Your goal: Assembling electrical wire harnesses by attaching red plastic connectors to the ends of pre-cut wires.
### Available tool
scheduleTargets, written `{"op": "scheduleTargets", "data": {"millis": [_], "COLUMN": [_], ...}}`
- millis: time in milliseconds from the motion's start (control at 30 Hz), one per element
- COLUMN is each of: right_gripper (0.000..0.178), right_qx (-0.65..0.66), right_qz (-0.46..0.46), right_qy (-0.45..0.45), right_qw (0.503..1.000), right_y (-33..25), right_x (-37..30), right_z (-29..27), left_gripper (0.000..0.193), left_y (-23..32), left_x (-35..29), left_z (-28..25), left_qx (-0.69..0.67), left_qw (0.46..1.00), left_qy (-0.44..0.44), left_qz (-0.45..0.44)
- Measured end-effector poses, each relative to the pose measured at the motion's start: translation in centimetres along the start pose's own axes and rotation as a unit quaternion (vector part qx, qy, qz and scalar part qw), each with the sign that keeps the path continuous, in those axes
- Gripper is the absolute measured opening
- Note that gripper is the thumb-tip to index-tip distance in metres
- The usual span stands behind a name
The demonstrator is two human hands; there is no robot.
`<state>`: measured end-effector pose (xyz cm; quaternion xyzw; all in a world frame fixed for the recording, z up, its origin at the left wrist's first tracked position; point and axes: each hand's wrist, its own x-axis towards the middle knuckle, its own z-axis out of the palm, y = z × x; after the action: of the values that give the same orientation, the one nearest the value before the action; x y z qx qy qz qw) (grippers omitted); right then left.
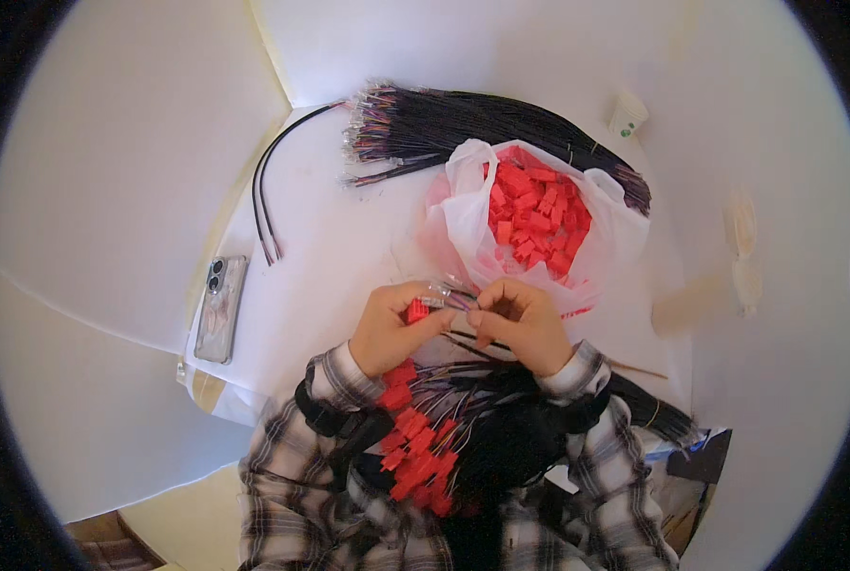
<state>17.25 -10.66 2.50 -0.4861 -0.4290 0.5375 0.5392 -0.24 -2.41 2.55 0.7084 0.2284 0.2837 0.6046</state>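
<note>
Between thumb and fingers, my left hand (390,325) grips a small red plastic connector housing (418,310). Thin wires with metal terminals (434,302) at their ends lie against the housing's right side. My right hand (520,324) pinches these wires a short way back from the terminals. Black sleeved cable (477,345) trails away below both hands. Close to my body, under my forearms, lies a bunch of cables (501,400) whose ends carry several red connector housings (415,447). Whether the terminals sit inside the held housing cannot be made out.
An open white plastic bag (463,205) full of red housings (539,214) stands just beyond my hands. Behind it lies a large bundle of black cables (482,114). A paper cup (628,115) is at the back right, a phone (220,309) at the left edge, near a loose cable (258,181).
</note>
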Motion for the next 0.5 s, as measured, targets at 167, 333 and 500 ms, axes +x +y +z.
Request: {"op": "scheduleTargets", "data": {"millis": [167, 333, 500], "right_gripper": [0.012, 0.011, 0.011], "right_qx": [0.000, 0.021, 0.011], "right_qz": [0.014, 0.031, 0.016], "right_qy": [0.007, 0.029, 0.032], "right_qw": [1.000, 0.999, 0.999], "right_y": [0.2, 0.1, 0.6], "right_x": [-0.2, -0.5, -0.6], "right_z": [0.4, 0.7, 0.6], "left_gripper": [0.018, 0.014, 0.010], "left_y": [1.2, 0.2, 0.1], "left_x": [0.2, 0.1, 0.2], "left_z": [-0.6, -1.0, -1.2], "left_qx": [0.012, 0.035, 0.026], "left_qw": [0.998, 0.998, 0.999], "left_qy": [-0.045, -0.031, -0.014], "left_qz": [0.038, 0.033, 0.030]}}
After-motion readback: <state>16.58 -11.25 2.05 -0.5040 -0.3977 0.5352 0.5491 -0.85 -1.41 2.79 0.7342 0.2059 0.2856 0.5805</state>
